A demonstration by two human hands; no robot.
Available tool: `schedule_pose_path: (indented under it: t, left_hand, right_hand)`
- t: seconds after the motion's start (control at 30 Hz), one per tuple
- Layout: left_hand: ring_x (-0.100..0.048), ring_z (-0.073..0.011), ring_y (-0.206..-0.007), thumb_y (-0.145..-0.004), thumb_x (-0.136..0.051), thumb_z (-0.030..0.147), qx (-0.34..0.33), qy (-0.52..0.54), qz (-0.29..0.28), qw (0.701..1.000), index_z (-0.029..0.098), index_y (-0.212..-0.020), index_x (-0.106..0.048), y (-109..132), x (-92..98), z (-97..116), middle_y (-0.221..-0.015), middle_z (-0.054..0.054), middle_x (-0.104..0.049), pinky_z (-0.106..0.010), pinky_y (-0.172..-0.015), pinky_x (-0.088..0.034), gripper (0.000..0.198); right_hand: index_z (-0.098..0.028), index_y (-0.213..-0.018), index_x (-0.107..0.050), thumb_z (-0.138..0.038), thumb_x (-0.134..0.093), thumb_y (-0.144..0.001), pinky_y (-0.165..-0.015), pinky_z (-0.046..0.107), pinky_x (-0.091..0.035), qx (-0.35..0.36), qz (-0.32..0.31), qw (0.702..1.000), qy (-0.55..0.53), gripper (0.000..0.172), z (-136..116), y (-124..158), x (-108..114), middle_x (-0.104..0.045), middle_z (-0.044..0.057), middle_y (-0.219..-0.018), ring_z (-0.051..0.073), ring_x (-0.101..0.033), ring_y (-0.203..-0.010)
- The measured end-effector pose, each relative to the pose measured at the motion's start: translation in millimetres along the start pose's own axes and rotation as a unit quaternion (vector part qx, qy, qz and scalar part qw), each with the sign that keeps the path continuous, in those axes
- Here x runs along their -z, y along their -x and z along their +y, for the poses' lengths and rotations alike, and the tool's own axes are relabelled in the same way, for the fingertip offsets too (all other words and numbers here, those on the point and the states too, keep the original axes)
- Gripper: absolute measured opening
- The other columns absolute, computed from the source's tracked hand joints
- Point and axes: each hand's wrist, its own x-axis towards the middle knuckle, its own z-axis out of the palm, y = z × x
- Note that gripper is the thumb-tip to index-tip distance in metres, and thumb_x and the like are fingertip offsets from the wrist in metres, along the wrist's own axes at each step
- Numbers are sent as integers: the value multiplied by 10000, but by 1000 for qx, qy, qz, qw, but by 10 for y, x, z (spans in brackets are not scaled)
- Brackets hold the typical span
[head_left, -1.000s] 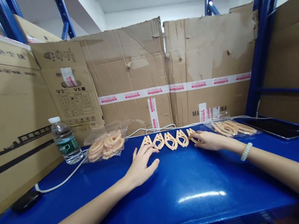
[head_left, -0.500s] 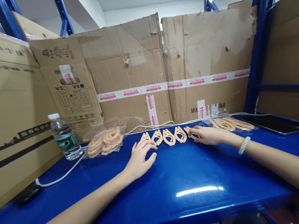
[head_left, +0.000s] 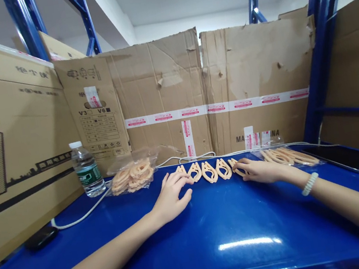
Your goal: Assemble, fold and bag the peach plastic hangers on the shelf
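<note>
A row of several peach plastic clips (head_left: 209, 171) lies on the blue shelf top (head_left: 216, 229) near the back. My left hand (head_left: 172, 196) rests flat with fingers spread, its fingertips touching the leftmost clip of the row. Over at the row's right end, my right hand (head_left: 260, 170) lies on the rightmost clip, fingers stretched over it. A white bead bracelet (head_left: 309, 184) is on my right wrist.
A clear bag of peach clips (head_left: 133, 174) and a water bottle (head_left: 87, 169) stand at the back left. More clips in plastic (head_left: 288, 156) and a dark tablet (head_left: 344, 155) lie right. A white cable (head_left: 79, 214), a black device (head_left: 41, 237) and cardboard boxes (head_left: 166, 95) surround.
Both hands stay at the ends of the clip row. The view has shifted slightly to the left and down; nothing was picked up or moved.
</note>
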Motion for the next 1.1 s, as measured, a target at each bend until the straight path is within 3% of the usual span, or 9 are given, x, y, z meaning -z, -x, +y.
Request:
schedule_pose_path:
  t: [0.13,0.27,0.5,0.77,1.1]
  left_hand:
    - [-479,-237,-1197,-828,-481,220,-29,-44,21,998,264,-1019,-605,-13,59,-35,-1200,-27,-600,-528,-1119,-174,232]
    - [-465,-245,-1210,-831,-466,214,-41,-109,43,992,245,-1026,-597,-48,157,-98,-1215,-50,-591,-534,-1122,-165,236]
    - [-329,-290,-1343,-828,-461,230,-10,-204,89,975,213,-1014,-615,-125,303,-379,-1360,-87,-499,-568,-1134,-148,242]
    - [-214,-313,-1405,-816,-492,263,41,-275,81,957,162,-1068,-623,-155,314,-616,-1502,-144,-304,-568,-1131,-158,301]
    - [-248,-331,-1391,-810,-490,271,47,-306,78,948,136,-1065,-647,-217,315,-739,-1485,-167,-330,-571,-1137,-124,328]
  right_hand:
    - [-169,-1331,-444,-286,-480,-842,-1000,371,-402,3,-9,1000,-10,505,33,-9,10,-425,166,-1370,277,-541,-1158]
    - [-150,-1356,-431,-329,-486,-831,-1027,407,-380,1,-14,1000,-24,558,37,-4,24,-413,183,-1390,307,-504,-1205]
    - [-176,-1316,-488,-343,-494,-809,-981,396,-426,2,8,999,-35,534,109,-5,73,-508,155,-1313,310,-545,-1148]
    - [-143,-1205,-582,-387,-436,-836,-957,394,-438,14,-19,999,-27,466,18,25,220,-582,160,-1205,305,-567,-1104]
    - [-159,-1147,-625,-348,-438,-849,-894,385,-465,18,4,1000,-8,400,46,29,317,-655,123,-1133,293,-605,-1044]
